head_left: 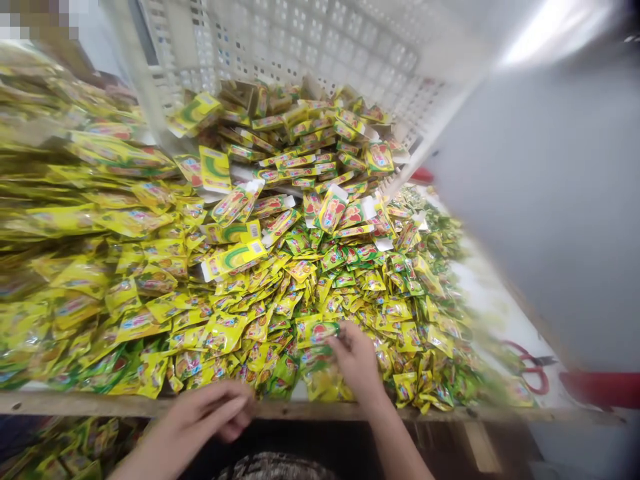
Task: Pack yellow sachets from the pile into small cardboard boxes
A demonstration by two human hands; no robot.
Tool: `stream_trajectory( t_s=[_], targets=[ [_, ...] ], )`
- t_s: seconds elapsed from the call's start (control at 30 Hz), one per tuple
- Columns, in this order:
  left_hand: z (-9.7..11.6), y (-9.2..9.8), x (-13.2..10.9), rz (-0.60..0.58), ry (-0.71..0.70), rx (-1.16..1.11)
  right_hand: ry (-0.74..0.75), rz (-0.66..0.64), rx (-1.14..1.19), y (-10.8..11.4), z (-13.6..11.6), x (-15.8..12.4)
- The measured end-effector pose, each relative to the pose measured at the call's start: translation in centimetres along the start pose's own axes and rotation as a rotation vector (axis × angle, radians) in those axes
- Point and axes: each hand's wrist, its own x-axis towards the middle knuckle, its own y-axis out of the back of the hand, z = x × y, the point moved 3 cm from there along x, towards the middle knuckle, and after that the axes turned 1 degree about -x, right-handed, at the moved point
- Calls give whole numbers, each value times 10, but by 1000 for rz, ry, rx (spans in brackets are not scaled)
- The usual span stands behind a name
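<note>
My right hand (356,363) is closed, thumb against fingers, on a green-and-yellow sachet (323,331) with a red fruit print. More yellow sachets lie under and beside it, partly blurred. At the table's front edge, to the left, my left hand (213,407) is curled with the thumb along the fingers. Whatever may be inside it is hidden. Around both hands spreads a deep heap of small yellow and green sachets (225,333). Several open yellow cartons (235,260) lie on the heap, ahead of my hands.
A white perforated crate (445,80) lies tipped at the back, with many small yellow cartons (305,133) spilling out. Larger yellow pouches (75,220) pile up on the left. Red-handled scissors (535,373) rest at right, near a red object (600,389). More packets (75,447) lie below the table edge.
</note>
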Motion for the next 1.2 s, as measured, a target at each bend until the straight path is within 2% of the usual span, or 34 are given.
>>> stream_trajectory(
  t_s=[0.03, 0.13, 0.23, 0.33, 0.5, 0.63, 0.73, 0.8, 0.9, 0.93, 0.97, 1.0, 1.03, 1.07, 1.1, 1.13, 1.17, 1.2],
  targets=[
    [4, -21, 19, -39, -24, 26, -51, -3, 50, -8, 3, 4],
    [13, -69, 69, 87, -133, 141, -90, 59, 38, -29, 10, 13],
    [8, -90, 94, 157, -152, 196, -83, 149, -27, -37, 18, 17],
    [1, -90, 99, 209, -165, 237, -57, 176, -93, -38, 22, 17],
    [2, -85, 94, 205, -202, 250, -10, 56, -6, -40, 21, 15],
    [16, -81, 76, 112, -236, 167, 39, -68, 159, -28, 5, 2],
    [28, -84, 61, 37, -230, 56, 172, -104, 138, -11, -13, -9],
    [36, -89, 55, 38, -207, 33, 227, -125, 130, -2, -19, -11],
    [57, -91, 57, -53, -212, 63, 176, -185, 177, 1, -17, -10],
    [67, -86, 61, -86, -238, 103, 140, -180, 192, 1, -15, -9],
    [77, -75, 67, -60, -278, 164, 98, -165, 211, 2, -12, -8],
    [89, -58, 74, 16, -332, 254, 48, -149, 239, 3, -10, -7],
    [100, -36, 83, 180, -387, 366, -5, -139, 275, 4, -7, -7],
    [110, -10, 92, 403, -449, 501, -58, -138, 315, 5, -5, -7],
    [118, 14, 102, 535, -503, 672, -107, -144, 354, 7, -3, -7],
    [122, 35, 115, 569, -512, 848, -147, -150, 390, 8, -2, -8],
    [122, 54, 127, 549, -493, 979, -178, -149, 419, 10, -1, -8],
    [121, 70, 137, 512, -484, 1001, -200, -131, 446, 12, 0, -8]
  ],
)
